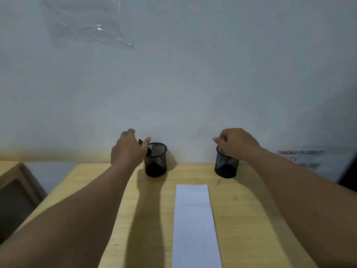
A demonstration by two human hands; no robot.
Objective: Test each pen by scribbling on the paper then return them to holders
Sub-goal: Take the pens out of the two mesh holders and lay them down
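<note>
Your left hand (129,149) grips pens (140,141); whether your right hand (236,143) grasps anything, I cannot tell. Lifting carelessly could topple either mesh holder (156,161).

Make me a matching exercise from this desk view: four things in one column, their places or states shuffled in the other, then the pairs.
Things
1. left hand
2. right hand
3. strip of white paper
4. clear plastic sheet

Places or states
A. lies flat on the wooden table between the forearms
B. stuck high up on the wall
C. over the right mesh pen holder
D. at dark pens by the left mesh pen holder

Pairs: 1-D, 2-C, 3-A, 4-B
</note>
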